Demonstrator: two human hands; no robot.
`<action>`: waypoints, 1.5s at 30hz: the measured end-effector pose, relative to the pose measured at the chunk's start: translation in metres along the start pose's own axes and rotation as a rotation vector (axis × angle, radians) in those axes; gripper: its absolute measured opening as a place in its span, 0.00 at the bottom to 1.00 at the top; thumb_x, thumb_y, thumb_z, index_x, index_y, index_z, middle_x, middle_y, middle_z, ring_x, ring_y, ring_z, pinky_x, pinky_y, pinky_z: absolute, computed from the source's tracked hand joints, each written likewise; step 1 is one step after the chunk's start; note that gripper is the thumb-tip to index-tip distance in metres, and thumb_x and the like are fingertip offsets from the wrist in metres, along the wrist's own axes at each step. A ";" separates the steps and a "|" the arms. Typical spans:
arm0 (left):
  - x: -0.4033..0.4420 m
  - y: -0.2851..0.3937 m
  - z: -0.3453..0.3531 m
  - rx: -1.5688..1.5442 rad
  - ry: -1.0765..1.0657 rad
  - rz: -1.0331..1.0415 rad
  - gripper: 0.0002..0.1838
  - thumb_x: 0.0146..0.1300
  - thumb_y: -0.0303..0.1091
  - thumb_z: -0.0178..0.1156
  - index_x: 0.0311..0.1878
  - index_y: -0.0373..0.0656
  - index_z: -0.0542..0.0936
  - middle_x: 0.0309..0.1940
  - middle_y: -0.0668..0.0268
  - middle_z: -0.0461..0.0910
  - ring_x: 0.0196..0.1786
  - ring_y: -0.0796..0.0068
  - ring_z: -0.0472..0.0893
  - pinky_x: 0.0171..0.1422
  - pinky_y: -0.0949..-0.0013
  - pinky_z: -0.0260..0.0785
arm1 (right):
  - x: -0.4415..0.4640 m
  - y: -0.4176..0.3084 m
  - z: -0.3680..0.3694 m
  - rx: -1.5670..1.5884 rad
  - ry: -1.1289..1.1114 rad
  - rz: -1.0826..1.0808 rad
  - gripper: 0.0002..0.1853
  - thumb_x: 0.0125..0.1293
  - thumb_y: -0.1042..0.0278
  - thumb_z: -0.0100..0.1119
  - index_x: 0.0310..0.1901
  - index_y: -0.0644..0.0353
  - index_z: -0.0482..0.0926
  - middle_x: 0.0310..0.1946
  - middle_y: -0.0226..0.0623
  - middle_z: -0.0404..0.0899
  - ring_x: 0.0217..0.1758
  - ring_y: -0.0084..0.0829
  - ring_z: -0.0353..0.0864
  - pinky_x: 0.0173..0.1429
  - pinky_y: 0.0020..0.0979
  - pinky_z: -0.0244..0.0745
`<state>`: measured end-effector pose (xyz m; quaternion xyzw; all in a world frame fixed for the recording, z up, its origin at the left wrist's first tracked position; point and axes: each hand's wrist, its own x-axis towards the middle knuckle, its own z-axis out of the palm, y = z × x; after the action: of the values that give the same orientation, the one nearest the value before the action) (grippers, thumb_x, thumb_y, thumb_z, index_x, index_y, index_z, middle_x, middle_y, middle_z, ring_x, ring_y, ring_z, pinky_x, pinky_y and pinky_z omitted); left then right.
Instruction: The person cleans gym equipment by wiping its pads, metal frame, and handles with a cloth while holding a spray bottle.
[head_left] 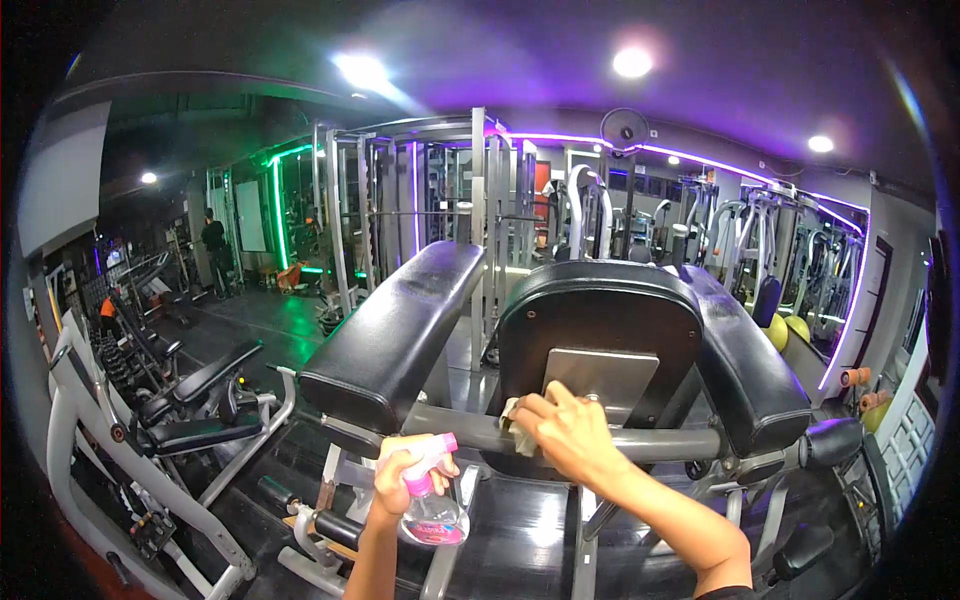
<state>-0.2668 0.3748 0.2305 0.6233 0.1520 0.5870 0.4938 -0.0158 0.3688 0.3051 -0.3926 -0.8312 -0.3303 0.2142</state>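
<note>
My left hand (398, 474) is closed round the neck of a spray bottle (436, 515), a clear one with a pink trigger head and some liquid inside. My right hand (563, 425) grips a pale cloth (522, 432) and presses it against the grey metal crossbar (660, 443) of a gym machine. Right above that hand, a metal plate (625, 375) is fixed to the back of the black backrest (600, 300). Black padded arm rests flank it, the left pad (400, 330) and the right pad (745, 350).
A padded bench (200, 400) and a grey machine frame (75, 430) stand on the left. Tall cable racks (478, 200) rise behind. Yellow exercise balls (778, 335) lie at right. Far left, a person in dark clothes (213, 245) stands on the dark floor.
</note>
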 end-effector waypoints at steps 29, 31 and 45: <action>0.059 -0.040 0.072 0.070 -0.044 0.180 0.28 0.61 0.47 0.48 0.33 0.22 0.80 0.30 0.50 0.80 0.33 0.61 0.82 0.43 0.64 0.73 | -0.017 0.059 -0.044 0.037 0.494 0.001 0.15 0.48 0.66 0.66 0.41 0.48 0.85 0.42 0.19 0.85 0.31 0.22 0.76 0.32 0.24 0.75; 0.060 -0.037 0.075 0.133 -0.034 0.172 0.27 0.60 0.45 0.47 0.31 0.23 0.81 0.26 0.51 0.81 0.31 0.62 0.82 0.41 0.65 0.72 | -0.019 0.057 -0.035 0.027 0.468 -0.024 0.15 0.53 0.64 0.63 0.45 0.48 0.85 0.45 0.18 0.83 0.34 0.21 0.76 0.32 0.22 0.74; 0.053 -0.032 0.067 0.192 0.005 -0.004 0.25 0.53 0.46 0.50 0.25 0.29 0.82 0.24 0.53 0.83 0.29 0.66 0.82 0.37 0.69 0.70 | -0.050 0.060 -0.023 0.027 0.018 -0.135 0.12 0.56 0.63 0.62 0.42 0.47 0.84 0.38 0.16 0.78 0.40 0.21 0.75 0.30 0.22 0.72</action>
<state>-0.1813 0.4015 0.2479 0.6661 0.2100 0.5703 0.4324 0.0640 0.3549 0.3125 -0.3298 -0.8581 -0.3363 0.2043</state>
